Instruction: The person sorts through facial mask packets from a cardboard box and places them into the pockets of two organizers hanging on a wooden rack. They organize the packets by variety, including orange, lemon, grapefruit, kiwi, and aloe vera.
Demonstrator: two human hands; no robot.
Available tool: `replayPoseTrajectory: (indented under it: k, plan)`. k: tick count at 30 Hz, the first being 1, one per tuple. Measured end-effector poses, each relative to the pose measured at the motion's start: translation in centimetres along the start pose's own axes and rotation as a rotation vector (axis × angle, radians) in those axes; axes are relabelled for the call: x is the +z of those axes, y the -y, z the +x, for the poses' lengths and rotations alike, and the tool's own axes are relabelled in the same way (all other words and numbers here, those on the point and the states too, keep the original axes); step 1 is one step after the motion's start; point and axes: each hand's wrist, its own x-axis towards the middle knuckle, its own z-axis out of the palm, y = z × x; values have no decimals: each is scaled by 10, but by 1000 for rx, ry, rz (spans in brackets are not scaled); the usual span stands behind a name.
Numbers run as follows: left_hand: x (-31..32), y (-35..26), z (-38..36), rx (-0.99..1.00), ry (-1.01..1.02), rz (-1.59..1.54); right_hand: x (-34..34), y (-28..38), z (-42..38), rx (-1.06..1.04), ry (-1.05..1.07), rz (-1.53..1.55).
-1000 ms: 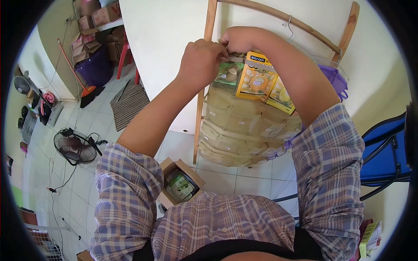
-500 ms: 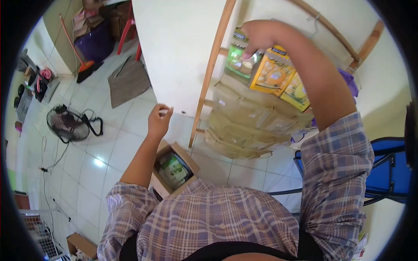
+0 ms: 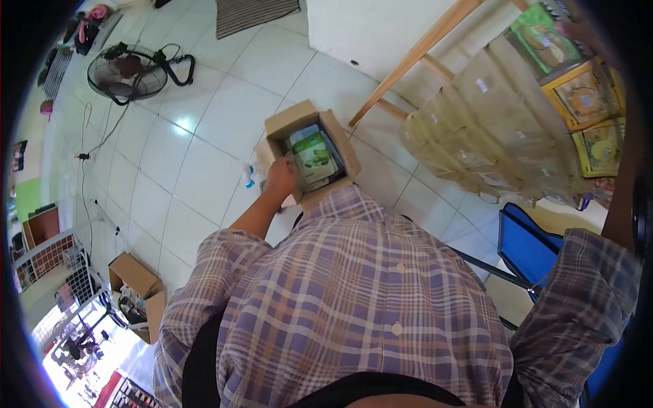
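My left hand (image 3: 281, 179) reaches over the near-left side of an open cardboard box (image 3: 349, 151) on the floor. Its fingers are beside a green packet (image 3: 314, 155) that lies on top of other flat packets inside; the fingertips are blurred, so a grip cannot be made out. At the upper right edge, my right hand (image 3: 583, 32) is dark and partly cut off, close to another green packet (image 3: 544, 42) in the top row of a hanging clear-pocket organizer (image 3: 486, 112). Below that packet sit an orange packet (image 3: 578, 96) and a yellow packet (image 3: 600, 148).
The organizer hangs on a wooden frame (image 3: 422, 58) by the wall. A blue folding chair (image 3: 527, 238) stands at right. A floor fan (image 3: 132, 73) with a trailing cord is at left, and another open cardboard box (image 3: 136, 275) lies lower left.
The view has tilted down and leftward toward the box. My left hand has gone from hovering above the floor down to the box; my right hand stays up by the organizer.
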Motion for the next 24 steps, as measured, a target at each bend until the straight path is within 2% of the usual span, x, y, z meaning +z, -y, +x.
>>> replayPoseTrajectory:
  k: [1,3,4,6,8,9,11,12,14,15,17,19,21,23,24]
  plan:
    - [4,-6,0,14,36,-8,4,2,-6,-10,10,2]
    - [14,-14,-1,24,75,-18,12,2,-22,76,-441,10]
    - [20,-16,1,30,72,-4,13,13,-32,71,-439,9]
    - [29,-26,8,29,65,12,29,50,-51,-35,-762,357]
    - [26,-45,23,-314,412,34,70,80,-55,-91,-1013,626]
    - [39,-41,26,-321,406,29,99,88,-53,-98,-1107,714]
    - [66,-35,22,-421,337,-109,141,112,-67,-365,-954,850]
    - [71,-39,18,-452,305,-162,155,142,-63,-389,-933,957]
    - [80,-47,8,-646,168,-129,195,180,-60,-250,-636,1115]
    - [81,-51,6,-651,169,-135,219,194,-59,-228,-493,1178]
    - [84,-58,-5,-604,5,-78,258,224,-53,-176,-222,1421]
    - [92,-52,-2,-612,23,-122,311,258,-35,-144,67,1729]
    - [92,-44,-9,-625,32,-164,328,288,-17,-307,201,1755]
    - [79,-49,-21,-461,93,-686,334,324,2,-256,510,1997]
    - [72,-55,-25,-465,93,-690,338,343,10,-223,590,2013]
